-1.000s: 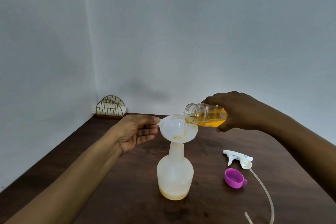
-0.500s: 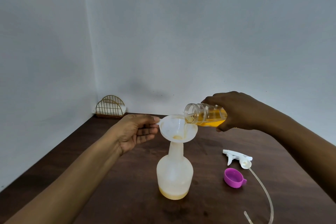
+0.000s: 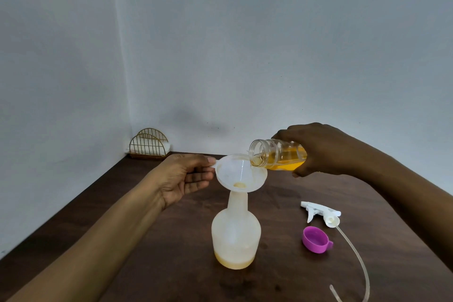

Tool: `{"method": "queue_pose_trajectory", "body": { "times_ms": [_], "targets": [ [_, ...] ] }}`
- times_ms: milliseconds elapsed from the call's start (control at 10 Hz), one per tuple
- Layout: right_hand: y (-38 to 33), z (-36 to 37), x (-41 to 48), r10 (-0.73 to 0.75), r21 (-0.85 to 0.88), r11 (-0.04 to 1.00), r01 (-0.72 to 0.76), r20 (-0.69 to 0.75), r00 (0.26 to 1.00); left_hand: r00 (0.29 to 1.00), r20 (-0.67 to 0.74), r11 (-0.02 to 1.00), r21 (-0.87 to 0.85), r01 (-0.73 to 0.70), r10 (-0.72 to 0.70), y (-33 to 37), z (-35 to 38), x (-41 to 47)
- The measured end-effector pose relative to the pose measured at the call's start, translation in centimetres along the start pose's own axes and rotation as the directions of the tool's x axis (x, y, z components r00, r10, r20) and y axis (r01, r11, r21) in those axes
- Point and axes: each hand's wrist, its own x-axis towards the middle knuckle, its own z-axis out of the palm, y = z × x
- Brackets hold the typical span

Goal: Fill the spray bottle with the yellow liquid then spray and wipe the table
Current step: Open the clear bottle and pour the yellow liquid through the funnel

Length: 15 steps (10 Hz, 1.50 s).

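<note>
A translucent white spray bottle (image 3: 235, 235) stands upright on the dark wooden table (image 3: 171, 265), with a shallow layer of yellow liquid at its bottom. A white funnel (image 3: 241, 171) sits in its neck. My left hand (image 3: 186, 176) pinches the funnel's tab at its left rim. My right hand (image 3: 318, 149) grips a clear bottle (image 3: 277, 155) of yellow liquid, tipped almost level with its open mouth over the funnel. A thin stream runs from the mouth into the funnel.
The white trigger sprayer head (image 3: 321, 213) with its long clear tube (image 3: 355, 255) lies on the table to the right. A purple cap (image 3: 315, 239) lies beside it. A gold wire napkin holder (image 3: 149, 144) stands in the far left corner by the walls.
Almost nothing has moved. Both hands keep their hold, and the clear bottle stays tipped over the funnel while liquid runs in.
</note>
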Motion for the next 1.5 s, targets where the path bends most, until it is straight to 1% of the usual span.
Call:
{"method": "queue_pose_trajectory", "body": {
  "times_ms": [1500],
  "targets": [
    [0.01, -0.29, 0.16, -0.017, -0.012, 1.0, 0.017, 0.009, 1.0, 1.0, 0.0, 1.0, 0.003, -0.004, 0.004, 0.03, -0.02, -0.03]
  ]
}}
